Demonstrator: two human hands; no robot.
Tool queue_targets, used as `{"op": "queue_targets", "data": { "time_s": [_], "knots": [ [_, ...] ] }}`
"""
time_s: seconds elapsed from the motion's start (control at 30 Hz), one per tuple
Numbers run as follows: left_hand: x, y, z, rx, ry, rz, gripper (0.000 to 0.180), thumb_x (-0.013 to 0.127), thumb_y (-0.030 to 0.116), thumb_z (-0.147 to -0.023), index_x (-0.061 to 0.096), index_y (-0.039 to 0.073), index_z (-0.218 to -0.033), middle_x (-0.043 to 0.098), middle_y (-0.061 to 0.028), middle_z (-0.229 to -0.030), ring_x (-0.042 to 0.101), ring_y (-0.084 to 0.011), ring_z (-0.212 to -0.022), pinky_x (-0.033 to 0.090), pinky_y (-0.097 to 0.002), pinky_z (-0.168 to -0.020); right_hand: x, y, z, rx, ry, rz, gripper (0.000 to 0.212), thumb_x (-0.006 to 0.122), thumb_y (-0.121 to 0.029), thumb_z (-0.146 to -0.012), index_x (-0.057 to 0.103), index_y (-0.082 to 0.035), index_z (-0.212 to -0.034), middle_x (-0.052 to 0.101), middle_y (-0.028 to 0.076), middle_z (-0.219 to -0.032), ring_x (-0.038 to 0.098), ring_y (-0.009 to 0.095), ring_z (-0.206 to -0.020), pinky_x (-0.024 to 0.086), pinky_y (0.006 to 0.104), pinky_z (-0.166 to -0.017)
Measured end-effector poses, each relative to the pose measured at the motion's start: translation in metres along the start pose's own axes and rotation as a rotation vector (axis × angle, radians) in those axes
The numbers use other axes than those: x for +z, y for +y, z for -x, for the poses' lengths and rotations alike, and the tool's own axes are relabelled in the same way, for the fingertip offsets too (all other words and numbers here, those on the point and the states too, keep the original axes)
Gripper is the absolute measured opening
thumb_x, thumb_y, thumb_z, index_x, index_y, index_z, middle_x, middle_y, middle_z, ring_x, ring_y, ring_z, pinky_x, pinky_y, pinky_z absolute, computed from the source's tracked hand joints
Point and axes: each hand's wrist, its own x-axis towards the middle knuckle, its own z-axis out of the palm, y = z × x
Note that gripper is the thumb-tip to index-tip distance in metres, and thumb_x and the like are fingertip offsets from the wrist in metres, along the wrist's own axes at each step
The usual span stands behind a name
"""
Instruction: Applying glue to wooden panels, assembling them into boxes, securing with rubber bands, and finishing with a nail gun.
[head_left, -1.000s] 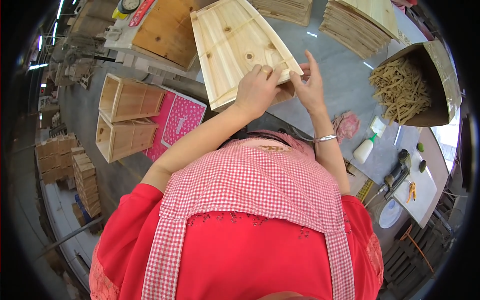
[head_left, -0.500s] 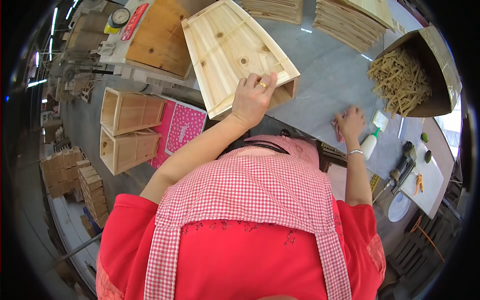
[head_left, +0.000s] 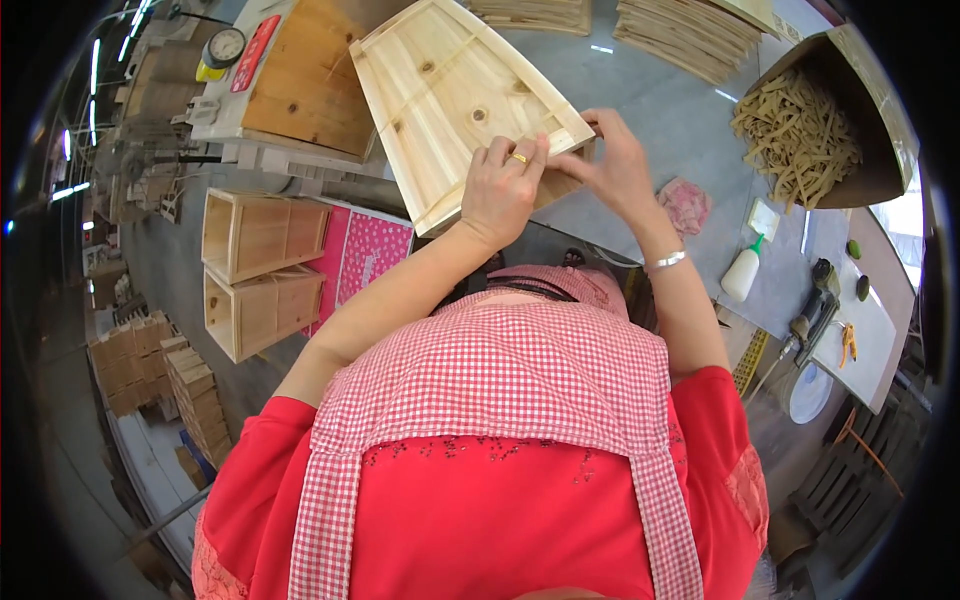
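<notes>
A tapered wooden box of pale knotty pine lies tilted on the near left part of the grey tabletop, its open end toward me. My left hand grips the near rim of its upper panel, fingers bent over the edge. At the box's right corner, my right hand pinches the side wall, thumb inside the opening and fingers around the outside. A crumpled pink cloth rests on the table just right of my right hand.
Right of the cloth stand a white glue bottle, a nail gun and orange-handled pliers. A carton of wood-coloured strips sits at the far right. Thin boards are stacked behind; two wooden boxes stand at left.
My right hand has let go of the pink cloth and moved left to the box's corner. My left hand stays on the box rim.
</notes>
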Motion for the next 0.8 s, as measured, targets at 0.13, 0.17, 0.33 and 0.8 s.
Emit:
{"op": "queue_targets", "data": {
  "time_s": [0.13,0.17,0.33,0.8],
  "knots": [
    [0.0,-0.001,0.001,-0.003,-0.026,0.0,0.047,0.059,0.008,-0.079,0.061,-0.002,-0.124,0.062,-0.0067,-0.101,0.055,-0.0268,-0.09,0.046,-0.0393,-0.074,-0.012,0.006,-0.018,-0.005,-0.171,-0.077,0.048,0.084,-0.031,-0.077,0.062,-0.002,-0.108,0.067,0.014,-0.1,0.067,0.026,-0.089,0.055,0.0337,-0.078],
    [0.002,-0.002,0.0,0.02,0.0,0.028,0.047,0.059,0.007,-0.078,0.061,-0.001,-0.124,0.063,-0.0074,-0.102,0.056,-0.0277,-0.091,0.046,-0.0401,-0.075,-0.013,0.01,-0.017,0.039,-0.165,-0.076,0.046,0.083,-0.031,-0.077,0.061,-0.002,-0.106,0.067,0.013,-0.099,0.067,0.025,-0.089,0.055,0.0339,-0.079],
    [0.0,0.0,-0.006,0.025,-0.009,0.095,0.05,0.061,0.002,-0.075,0.061,0.0,-0.125,0.062,-0.0101,-0.104,0.055,-0.0303,-0.09,0.047,-0.0419,-0.079,-0.009,0.012,-0.005,-0.133,0.009,-0.005,0.045,0.082,-0.032,-0.079,0.062,-0.003,-0.106,0.067,0.011,-0.097,0.067,0.026,-0.085,0.055,0.0351,-0.075],
    [0.0,0.0,-0.007,0.028,0.008,0.058,0.052,0.061,-0.001,-0.072,0.062,-0.002,-0.123,0.064,-0.0104,-0.102,0.055,-0.0299,-0.087,0.045,-0.0418,-0.076,-0.054,0.155,0.134,0.526,0.095,0.724,0.037,0.066,-0.014,-0.078,0.068,-0.018,-0.115,0.065,0.012,-0.112,0.063,0.031,-0.102,0.053,0.0433,-0.085]
  ]
}}
